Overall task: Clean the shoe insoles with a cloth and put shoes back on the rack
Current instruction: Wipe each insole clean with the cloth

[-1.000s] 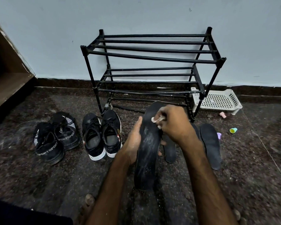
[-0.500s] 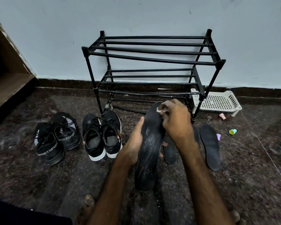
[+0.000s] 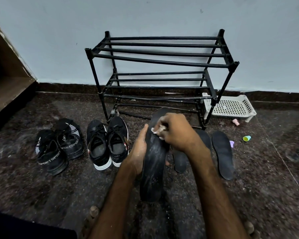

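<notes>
Our left grip (image 3: 138, 150) clasps the insole (image 3: 154, 167), right grip (image 3: 177, 133) pinches the cloth (image 3: 158, 130); hard rubbing could flex the insole free.

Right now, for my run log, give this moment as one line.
step: wiping insole; left hand: holds it; right hand: grips cloth against it; sneakers: on floor

The room is dimly lit. The pale wall (image 3: 145, 18) is lit the most, while the floor (image 3: 41, 187) is left dark. A soft shine is seen on the insole (image 3: 154, 161). The cloth (image 3: 158, 130) is blurred a little. The rack (image 3: 162, 61) is made to look slanted by the wide lens, and the corners are darkened.
</notes>
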